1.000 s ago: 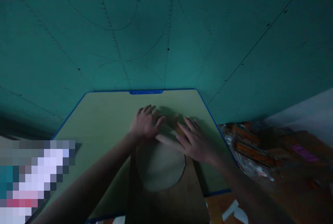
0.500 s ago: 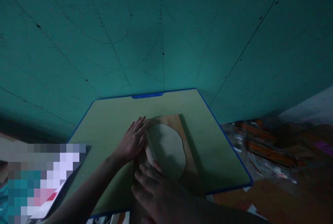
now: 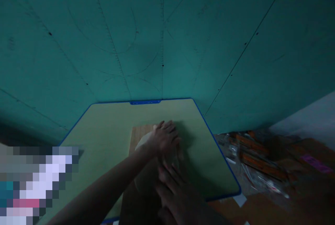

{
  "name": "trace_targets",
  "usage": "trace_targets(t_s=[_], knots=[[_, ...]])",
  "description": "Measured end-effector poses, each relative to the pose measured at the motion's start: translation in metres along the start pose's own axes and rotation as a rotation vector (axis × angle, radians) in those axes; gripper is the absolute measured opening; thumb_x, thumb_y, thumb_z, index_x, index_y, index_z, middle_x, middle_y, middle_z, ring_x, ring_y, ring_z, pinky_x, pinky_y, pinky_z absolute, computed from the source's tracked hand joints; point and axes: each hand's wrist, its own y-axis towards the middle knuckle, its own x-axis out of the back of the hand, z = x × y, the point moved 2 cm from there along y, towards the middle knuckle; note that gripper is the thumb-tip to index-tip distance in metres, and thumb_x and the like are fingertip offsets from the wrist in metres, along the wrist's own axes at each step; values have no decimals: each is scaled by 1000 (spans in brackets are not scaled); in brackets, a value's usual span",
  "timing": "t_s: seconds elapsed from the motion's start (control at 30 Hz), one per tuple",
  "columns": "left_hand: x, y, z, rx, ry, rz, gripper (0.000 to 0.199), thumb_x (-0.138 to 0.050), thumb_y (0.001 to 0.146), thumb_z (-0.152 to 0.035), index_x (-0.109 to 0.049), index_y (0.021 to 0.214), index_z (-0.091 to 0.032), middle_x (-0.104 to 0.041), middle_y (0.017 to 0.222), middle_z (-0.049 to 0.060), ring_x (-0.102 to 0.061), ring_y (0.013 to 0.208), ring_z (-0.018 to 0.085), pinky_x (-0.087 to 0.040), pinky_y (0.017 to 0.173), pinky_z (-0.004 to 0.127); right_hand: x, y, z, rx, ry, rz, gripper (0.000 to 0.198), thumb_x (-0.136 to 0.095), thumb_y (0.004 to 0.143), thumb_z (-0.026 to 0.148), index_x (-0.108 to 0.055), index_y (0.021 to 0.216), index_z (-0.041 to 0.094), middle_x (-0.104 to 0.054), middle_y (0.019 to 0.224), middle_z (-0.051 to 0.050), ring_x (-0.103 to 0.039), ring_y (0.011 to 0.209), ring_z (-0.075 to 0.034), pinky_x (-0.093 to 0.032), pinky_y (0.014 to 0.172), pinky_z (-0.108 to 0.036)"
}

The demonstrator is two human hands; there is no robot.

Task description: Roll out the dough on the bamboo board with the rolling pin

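A flat, pale sheet of what looks like dough [image 3: 143, 182] lies on a wooden board [image 3: 138, 132], partly covered by my hands and forearm. My left hand [image 3: 165, 139] rests palm down over its far right part, fingers stretched out past the board's right side. Nearer to me, my right hand [image 3: 176, 192] is over the right side of the dough, its fingers extended. Dim light and blur hide whether a thin stick lies under the palms.
The board is on a pale yellow table [image 3: 104, 137] with a blue rim, pushed against a green wall [image 3: 146, 43] with pencil marks. On the floor at right lie plastic-wrapped orange items [image 3: 261, 164] and a cardboard box [image 3: 311, 151]. A blurred-out patch covers the lower left.
Both hands have moved right across the dough, from its left side to its right side. The left part of the dough now shows beside my forearm. The camera view has shifted slightly.
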Motion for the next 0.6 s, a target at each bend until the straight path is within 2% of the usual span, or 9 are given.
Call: trace_targets(t_s=[0.1,0.2,0.3,0.4,0.5,0.6], knots=[[6,-40,24,9,70,25,45,-38,106,-45,-59,140,-23,-53,151,11,-36,148,32,-27,120,56,-4,32,20,212,-103,-61,49,-51,101,48,-58,137,15,-47,155,-15,-29,150,-30,-29,122,-43],[12,-81,49,61,137,18,52,-30,108,-42,-45,151,-18,-46,156,14,-32,150,34,-31,119,56,-9,63,37,417,-235,-173,39,-48,103,46,-64,125,17,-63,137,-12,-48,136,-28,-37,116,-41],[12,-97,61,85,138,-6,55,-29,108,-42,-35,157,-17,-40,160,13,-27,152,33,-34,119,53,-15,76,41,462,-273,-242,37,-48,104,43,-62,128,20,-67,131,-9,-54,127,-27,-40,113,-43],[5,-74,45,60,76,-20,54,-32,107,-44,-41,154,-19,-41,159,12,-22,153,34,-30,120,57,-18,63,28,402,-250,-224,38,-48,103,47,-65,122,18,-69,126,-8,-54,127,-27,-35,117,-42],[0,-31,5,-5,-3,-13,58,-34,105,-53,-45,151,-20,-49,154,12,-26,152,35,-26,121,62,-15,27,4,251,-210,-188,41,-48,102,49,-65,124,19,-67,131,-7,-49,134,-26,-35,118,-42],[-1,6,-32,-39,-49,-4,61,-34,103,-60,-53,145,-21,-58,146,11,-36,147,35,-32,118,60,-7,-10,-16,147,-245,-163,39,-50,102,40,-60,135,21,-60,145,-8,-44,140,-25,-37,117,-41]])
